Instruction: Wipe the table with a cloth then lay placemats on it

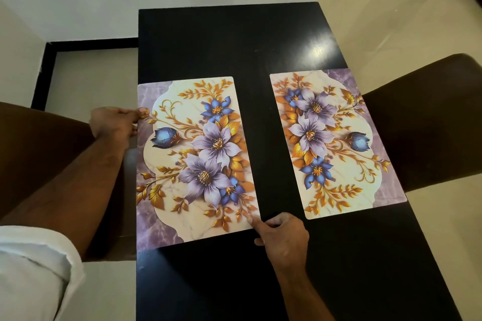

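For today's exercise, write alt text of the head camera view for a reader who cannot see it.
Two floral placemats lie side by side on a black table; the left placemat is pinched at its outer edge by the left hand and touched at its near corner by the right hand. The right placemat lies untouched, and brown chairs flank the table.

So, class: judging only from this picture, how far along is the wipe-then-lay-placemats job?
Done, apparently: no cloth is in view and the black table shines, so wiping seems over, and the right placemat lies flat with no hand on it. In hand: the left hand pinches the left placemat at its outer edge while the right hand presses its near corner. Left: releasing it; whether more mats follow cannot be told.
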`<action>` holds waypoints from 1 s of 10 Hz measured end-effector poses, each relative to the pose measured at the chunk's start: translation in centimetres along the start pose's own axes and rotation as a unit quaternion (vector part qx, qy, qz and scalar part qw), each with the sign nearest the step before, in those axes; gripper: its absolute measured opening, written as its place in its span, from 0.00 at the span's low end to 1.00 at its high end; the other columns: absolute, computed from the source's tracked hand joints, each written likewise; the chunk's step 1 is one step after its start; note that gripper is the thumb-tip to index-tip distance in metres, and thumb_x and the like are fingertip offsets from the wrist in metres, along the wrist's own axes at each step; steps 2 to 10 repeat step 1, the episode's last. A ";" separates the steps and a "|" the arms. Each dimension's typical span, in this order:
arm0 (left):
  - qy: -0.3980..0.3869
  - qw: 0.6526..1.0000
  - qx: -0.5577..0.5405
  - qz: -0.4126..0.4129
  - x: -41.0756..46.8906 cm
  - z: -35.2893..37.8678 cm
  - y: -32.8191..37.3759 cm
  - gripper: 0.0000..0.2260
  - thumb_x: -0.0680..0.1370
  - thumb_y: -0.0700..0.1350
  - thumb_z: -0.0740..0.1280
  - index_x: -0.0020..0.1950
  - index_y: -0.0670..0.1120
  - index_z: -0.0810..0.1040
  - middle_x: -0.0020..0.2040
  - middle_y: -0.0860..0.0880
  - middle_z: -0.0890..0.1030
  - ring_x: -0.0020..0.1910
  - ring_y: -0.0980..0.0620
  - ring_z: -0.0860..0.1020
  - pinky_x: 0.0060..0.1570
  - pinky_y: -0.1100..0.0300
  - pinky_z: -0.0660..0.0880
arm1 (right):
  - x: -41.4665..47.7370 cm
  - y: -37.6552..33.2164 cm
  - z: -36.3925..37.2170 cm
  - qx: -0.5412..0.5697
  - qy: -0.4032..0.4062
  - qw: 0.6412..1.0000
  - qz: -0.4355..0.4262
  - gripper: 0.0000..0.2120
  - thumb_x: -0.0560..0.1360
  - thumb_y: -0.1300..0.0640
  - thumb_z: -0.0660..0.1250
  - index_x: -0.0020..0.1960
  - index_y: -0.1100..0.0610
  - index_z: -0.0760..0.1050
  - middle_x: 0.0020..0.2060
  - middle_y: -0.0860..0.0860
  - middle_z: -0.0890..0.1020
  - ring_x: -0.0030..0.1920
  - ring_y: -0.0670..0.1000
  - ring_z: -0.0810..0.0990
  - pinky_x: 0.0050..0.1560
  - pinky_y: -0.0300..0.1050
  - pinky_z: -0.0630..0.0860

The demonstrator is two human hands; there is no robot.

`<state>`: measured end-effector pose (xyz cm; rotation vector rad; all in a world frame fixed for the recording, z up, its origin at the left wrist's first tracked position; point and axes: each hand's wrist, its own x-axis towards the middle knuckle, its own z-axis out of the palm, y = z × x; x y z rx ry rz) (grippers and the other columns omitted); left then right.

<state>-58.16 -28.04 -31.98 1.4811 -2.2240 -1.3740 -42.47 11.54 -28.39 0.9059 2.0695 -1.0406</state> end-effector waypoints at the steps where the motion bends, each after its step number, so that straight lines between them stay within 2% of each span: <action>1: 0.039 0.998 -0.050 -0.014 -1.5 -0.4 -0.2 0.22 0.75 0.57 0.83 0.58 0.42 0.88 0.48 0.45 0.89 0.36 0.52 0.87 0.33 0.58 0.86 | -0.4 0.7 -0.9 0.066 -0.009 0.998 0.004 0.14 0.74 0.47 0.84 0.51 0.52 0.84 0.43 0.49 0.89 0.37 0.47 0.90 0.42 0.44 0.85; 10: 0.039 0.998 -0.050 -0.014 -1.5 -0.4 -0.2 0.22 0.75 0.57 0.83 0.58 0.42 0.88 0.48 0.45 0.89 0.36 0.52 0.87 0.33 0.58 0.86 | -0.4 0.7 -0.9 0.066 -0.009 0.998 0.004 0.14 0.74 0.47 0.84 0.51 0.52 0.84 0.43 0.49 0.89 0.37 0.47 0.90 0.42 0.44 0.85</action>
